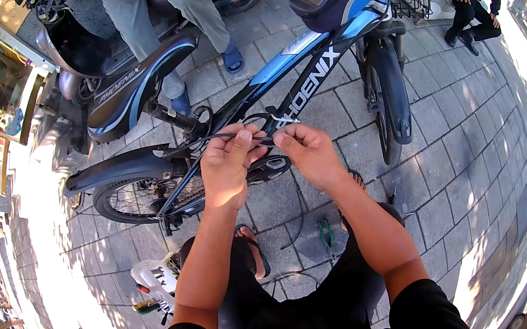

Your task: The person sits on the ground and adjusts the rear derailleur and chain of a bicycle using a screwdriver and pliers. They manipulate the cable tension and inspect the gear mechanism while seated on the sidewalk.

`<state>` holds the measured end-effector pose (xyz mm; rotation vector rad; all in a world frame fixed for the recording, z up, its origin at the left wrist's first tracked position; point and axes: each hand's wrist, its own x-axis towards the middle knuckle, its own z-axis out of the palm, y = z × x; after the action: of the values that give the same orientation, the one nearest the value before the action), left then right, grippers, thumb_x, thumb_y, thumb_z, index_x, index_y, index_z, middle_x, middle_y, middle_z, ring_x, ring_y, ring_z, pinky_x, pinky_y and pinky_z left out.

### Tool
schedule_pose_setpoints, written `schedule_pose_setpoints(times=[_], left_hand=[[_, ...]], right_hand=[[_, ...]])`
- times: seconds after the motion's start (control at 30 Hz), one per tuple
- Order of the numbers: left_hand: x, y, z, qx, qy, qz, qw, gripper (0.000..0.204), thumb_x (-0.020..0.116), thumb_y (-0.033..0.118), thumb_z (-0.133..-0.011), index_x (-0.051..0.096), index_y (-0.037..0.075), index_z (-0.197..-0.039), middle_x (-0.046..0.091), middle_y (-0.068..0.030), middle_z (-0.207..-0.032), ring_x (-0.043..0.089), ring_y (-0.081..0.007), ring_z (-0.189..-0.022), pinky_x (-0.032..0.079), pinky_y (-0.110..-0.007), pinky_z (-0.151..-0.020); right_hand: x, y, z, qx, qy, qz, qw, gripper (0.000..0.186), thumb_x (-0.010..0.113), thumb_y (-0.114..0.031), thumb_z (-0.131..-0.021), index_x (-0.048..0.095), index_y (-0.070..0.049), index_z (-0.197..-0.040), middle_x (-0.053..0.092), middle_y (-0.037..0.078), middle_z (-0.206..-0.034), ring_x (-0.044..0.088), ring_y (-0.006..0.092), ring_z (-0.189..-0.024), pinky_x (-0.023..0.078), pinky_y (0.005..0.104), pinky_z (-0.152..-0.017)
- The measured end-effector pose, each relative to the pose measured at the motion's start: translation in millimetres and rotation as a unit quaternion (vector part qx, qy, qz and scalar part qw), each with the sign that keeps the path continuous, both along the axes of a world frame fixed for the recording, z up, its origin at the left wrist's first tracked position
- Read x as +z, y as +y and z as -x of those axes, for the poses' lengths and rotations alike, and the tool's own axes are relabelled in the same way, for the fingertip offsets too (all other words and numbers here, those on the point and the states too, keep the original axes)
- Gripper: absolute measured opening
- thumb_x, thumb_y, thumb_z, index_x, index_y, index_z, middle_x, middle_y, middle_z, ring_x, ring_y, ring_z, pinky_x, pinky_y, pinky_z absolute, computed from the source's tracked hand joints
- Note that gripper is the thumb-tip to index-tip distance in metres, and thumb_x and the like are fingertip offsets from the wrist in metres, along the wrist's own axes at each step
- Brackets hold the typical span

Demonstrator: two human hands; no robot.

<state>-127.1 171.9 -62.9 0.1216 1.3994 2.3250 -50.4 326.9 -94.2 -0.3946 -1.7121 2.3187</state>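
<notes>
Both hands work close together with fingertips drawn in: the left hand (226,164) pinches a thin black flexible cable (263,139) between thumb and curled fingers, no gap to speak of; the right hand (309,153), just beside it, has thumb and forefinger pressed together on what looks like the same cable, though the exact contact is hidden. Cable sits in front of the midsection of a bicycle with a black-and-blue metal frame (292,59), above the black crank (272,166). My guess on handling: very light, springy rather than limp, smooth-skinned, apt to roll or slip between finger pads; tough along its length, but liable to kink if bent sharply. Best hold, I judge: a two-finger pinch on each side of the stretch being worked, close in, so the loose length doesn't whip back. Further out, a dark, thin, curved line (301,218) hangs below the crank toward the grey paving (446,169); can't tell whether it joins the held piece. Green-handled pliers (325,232) lie between the feet; a white plastic stool (151,274) stands off left.
</notes>
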Motion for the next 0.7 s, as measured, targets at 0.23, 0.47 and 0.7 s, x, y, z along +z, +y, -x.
schedule_pose_setpoints(times=[0.23,0.47,0.7], left_hand=[[-1,-3,3,-0.016,0.013,0.053,0.998,0.029,0.068,0.010,-0.102,0.059,-0.006,-0.125,0.071,-0.0137,-0.106,0.074,-0.0237,-0.094,0.064,-0.035,-0.082],[-3,-15,10,-0.006,0.024,0.038,0.999,0.026,0.068,0.010,-0.102,0.062,-0.005,-0.123,0.072,-0.0137,-0.105,0.074,-0.0237,-0.093,0.064,-0.036,-0.082],[-6,-16,3,-0.054,0.005,0.056,0.997,0.024,0.069,0.011,-0.102,0.064,-0.004,-0.121,0.071,-0.0112,-0.105,0.073,-0.0207,-0.091,0.064,-0.034,-0.081]], right_hand=[[-19,9,-2,0.015,0.055,-0.101,0.993,0.016,0.068,-0.018,-0.104,0.070,-0.002,-0.107,0.060,-0.005,-0.080,0.049,0.0042,-0.064,0.041,0.0229,-0.057],[7,9,-7,0.044,-0.014,-0.052,0.998,0.013,0.067,-0.014,-0.103,0.068,-0.001,-0.106,0.063,-0.005,-0.086,0.053,0.0018,-0.077,0.043,0.0203,-0.067],[-12,6,-8,0.065,0.013,-0.091,0.994,0.009,0.066,-0.010,-0.104,0.067,-0.001,-0.105,0.063,-0.005,-0.088,0.053,0.0020,-0.078,0.043,0.0201,-0.069]])
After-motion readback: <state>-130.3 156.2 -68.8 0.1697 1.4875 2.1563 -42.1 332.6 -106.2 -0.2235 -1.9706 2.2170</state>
